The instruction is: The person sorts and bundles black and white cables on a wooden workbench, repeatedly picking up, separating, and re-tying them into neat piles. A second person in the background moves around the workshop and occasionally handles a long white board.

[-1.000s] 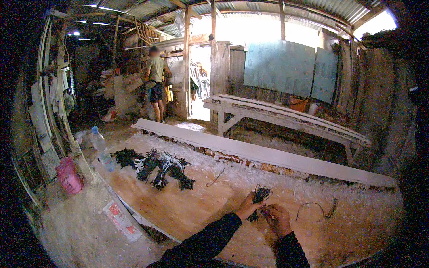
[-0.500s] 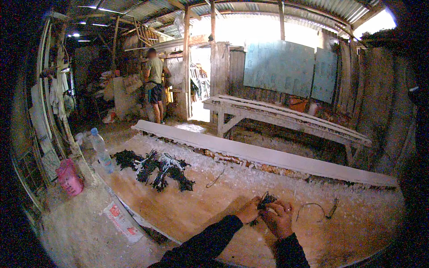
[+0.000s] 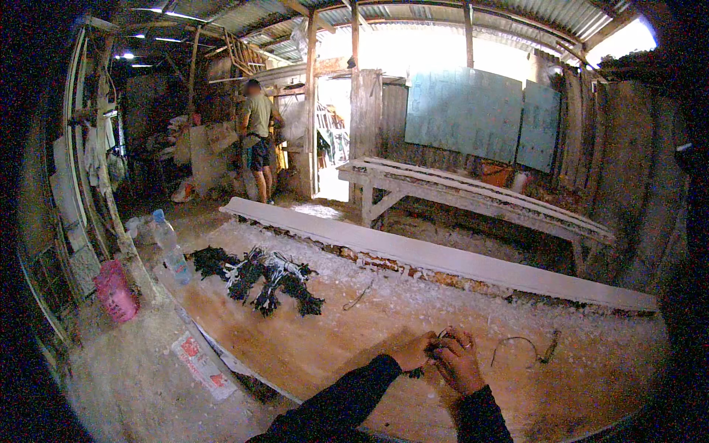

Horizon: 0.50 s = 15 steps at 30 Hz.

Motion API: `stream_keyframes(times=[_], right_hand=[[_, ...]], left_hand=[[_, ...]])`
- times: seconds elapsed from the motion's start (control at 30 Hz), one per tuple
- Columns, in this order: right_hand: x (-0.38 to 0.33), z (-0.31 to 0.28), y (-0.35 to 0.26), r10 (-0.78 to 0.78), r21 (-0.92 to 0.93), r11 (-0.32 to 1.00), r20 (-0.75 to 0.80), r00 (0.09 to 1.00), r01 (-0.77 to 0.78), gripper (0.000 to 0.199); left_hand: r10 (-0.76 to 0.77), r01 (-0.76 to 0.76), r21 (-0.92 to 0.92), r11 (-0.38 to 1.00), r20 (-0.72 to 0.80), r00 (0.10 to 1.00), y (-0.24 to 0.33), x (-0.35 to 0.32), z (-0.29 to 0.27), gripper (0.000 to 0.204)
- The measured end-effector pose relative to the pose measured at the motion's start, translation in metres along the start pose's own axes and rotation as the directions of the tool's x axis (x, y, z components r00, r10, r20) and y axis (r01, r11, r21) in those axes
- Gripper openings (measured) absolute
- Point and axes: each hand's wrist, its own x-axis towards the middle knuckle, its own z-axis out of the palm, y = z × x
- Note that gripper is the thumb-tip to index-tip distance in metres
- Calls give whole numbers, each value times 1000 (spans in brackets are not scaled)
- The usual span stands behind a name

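Note:
Both hands meet over the wooden tabletop [image 3: 325, 347]. My left hand [image 3: 412, 353] is closed on a small bundle of dark strands [image 3: 416, 373], whose end pokes out below the fingers. My right hand [image 3: 459, 363], with a ring on one finger, curls over the same bundle from the right, so most of it is hidden. To the left lies a heap of black and white strand bundles [image 3: 255, 277]. Right of my hands are a thin dark cord [image 3: 513, 340] bent in an arc and a short dark strand [image 3: 549, 345]. Another thin cord [image 3: 357, 297] lies farther back.
A pale board [image 3: 413, 247] edges the table's far side, with whitish debris along it. On the left stand a clear bottle [image 3: 168, 244] with a blue cap and a pink plastic bag [image 3: 116, 294]. A long bench [image 3: 473, 192] and a standing person [image 3: 258, 136] are beyond.
The fingers of my right hand have closed farther over the top of the bundle, covering more of it. My left hand stays about where it was.

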Motion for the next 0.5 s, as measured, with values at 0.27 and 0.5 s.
stream_keyframes(times=[0.27, 0.5], right_hand=[[4, -7, -4, -45, 70, 996, -110, 993, 53, 25], [0, -1, -1, -25, 36, 999, -71, 997, 28, 42]], left_hand=[[0, -21, 334, 942, 63, 998, 43, -10, -23, 47], [-201, 124, 584, 802, 69, 977, 66, -13, -29, 44]])
